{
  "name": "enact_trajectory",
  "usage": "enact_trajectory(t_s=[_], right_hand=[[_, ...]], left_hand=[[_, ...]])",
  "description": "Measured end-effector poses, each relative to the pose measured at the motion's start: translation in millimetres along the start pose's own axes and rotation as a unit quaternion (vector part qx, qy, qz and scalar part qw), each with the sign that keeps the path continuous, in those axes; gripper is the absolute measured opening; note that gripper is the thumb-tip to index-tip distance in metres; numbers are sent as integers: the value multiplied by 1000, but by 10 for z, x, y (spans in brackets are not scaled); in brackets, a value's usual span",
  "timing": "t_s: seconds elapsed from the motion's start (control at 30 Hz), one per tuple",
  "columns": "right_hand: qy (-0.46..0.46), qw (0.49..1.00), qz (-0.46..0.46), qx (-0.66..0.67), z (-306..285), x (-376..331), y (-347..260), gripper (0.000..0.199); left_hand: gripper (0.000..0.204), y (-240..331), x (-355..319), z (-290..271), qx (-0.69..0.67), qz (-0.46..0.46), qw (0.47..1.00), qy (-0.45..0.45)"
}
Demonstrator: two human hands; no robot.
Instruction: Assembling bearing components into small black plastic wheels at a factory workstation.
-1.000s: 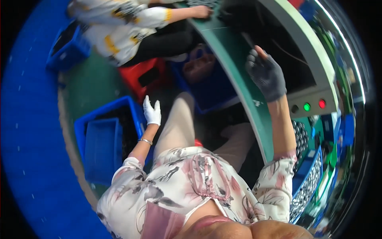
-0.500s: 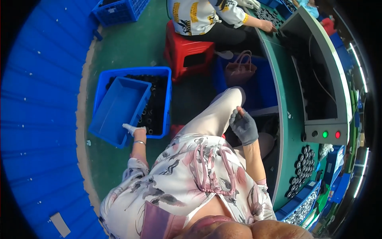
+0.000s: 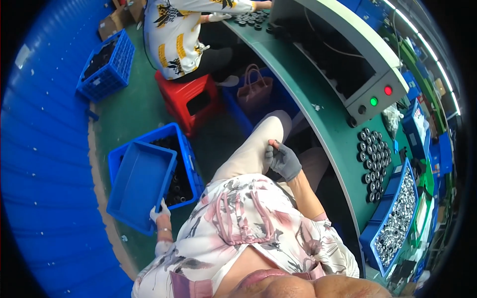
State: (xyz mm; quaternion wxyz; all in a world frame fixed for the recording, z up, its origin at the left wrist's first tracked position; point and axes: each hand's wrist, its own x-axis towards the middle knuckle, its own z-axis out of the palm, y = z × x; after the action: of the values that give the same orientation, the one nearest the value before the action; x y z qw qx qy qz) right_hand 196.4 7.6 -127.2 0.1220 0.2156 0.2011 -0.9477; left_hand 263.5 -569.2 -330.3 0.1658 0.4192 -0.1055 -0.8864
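My left hand (image 3: 160,213), in a white glove, grips the near right rim of a shallow blue tray (image 3: 139,174). The tray looks bare inside and rests tilted across a larger blue crate (image 3: 186,149) on the floor. Dark ring-shaped parts (image 3: 176,191) lie in that crate, partly covered by the tray. My right hand (image 3: 284,162) wears a grey glove with bare fingertips. It is loosely closed over my thigh, with nothing seen in it.
On the green bench (image 3: 338,144) at right stand rows of black rings (image 3: 373,161) and a blue bin (image 3: 395,223) of shiny metal parts. A machine with lit buttons (image 3: 375,101) is farther along. A co-worker (image 3: 181,39) sits on a red stool (image 3: 191,99); another crate (image 3: 107,64) is far left.
The view has turned to the right, so the bench and its metal parts show more fully. My left hand stays on the tray's rim; my right hand's fingers have curled in more.
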Motion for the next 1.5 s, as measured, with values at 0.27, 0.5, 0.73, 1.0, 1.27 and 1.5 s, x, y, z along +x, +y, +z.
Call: enact_trajectory(t_s=[0.27,0.5,0.73,1.0,1.27,1.5], right_hand=[[-68,997,-21,13,-132,-233,1,16],[-50,996,-65,46,-157,-273,119,16],[27,990,-86,112,-269,-472,232,19],[126,959,-91,236,-830,-423,421,23],[194,952,-142,190,-1212,-221,487,18],[275,948,-107,121,-1032,-138,321,9]], left_hand=[[55,-350,-849,622,48,-143,988,-38],[52,-1497,-396,1203,58,-288,951,-100],[44,-2888,-313,1838,49,-373,926,32],[28,-4361,-318,2225,214,-258,941,47],[38,-5271,64,2009,130,-298,946,4],[36,-4947,532,1823,283,-261,922,29]])
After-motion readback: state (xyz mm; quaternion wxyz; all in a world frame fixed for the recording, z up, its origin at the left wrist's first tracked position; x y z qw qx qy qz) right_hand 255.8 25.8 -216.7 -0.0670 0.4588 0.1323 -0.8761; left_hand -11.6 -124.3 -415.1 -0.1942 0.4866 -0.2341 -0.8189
